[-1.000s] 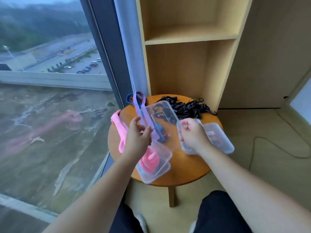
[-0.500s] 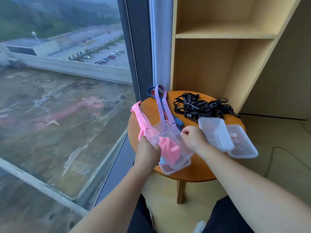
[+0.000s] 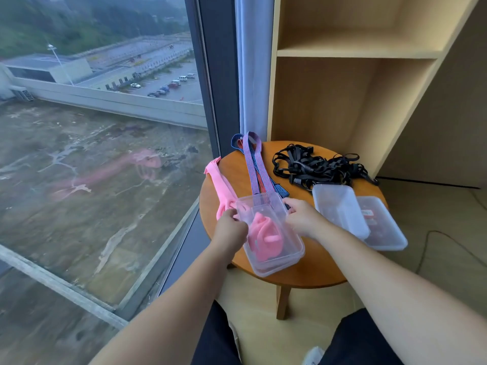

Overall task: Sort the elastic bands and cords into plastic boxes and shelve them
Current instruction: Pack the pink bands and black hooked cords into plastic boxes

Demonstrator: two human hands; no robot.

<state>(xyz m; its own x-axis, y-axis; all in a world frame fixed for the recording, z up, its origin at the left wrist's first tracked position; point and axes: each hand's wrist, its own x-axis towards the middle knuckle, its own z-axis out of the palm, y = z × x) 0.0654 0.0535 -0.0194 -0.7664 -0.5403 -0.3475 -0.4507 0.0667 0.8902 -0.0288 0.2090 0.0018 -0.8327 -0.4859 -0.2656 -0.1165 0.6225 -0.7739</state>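
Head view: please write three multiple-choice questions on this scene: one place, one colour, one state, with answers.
1. Where do the black cords lie? A) floor B) table's far side C) windowsill
2. What colour are the bands inside the clear box between left hand and right hand? A) pink B) green C) white
3. How do the striped bands lie? A) rolled up B) balled C) stretched long
Answers: B, the pile rests on the tabletop; A, pink shows through the box wall; C, they run straight across the table.

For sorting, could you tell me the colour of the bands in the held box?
Pink bands, in the head view.
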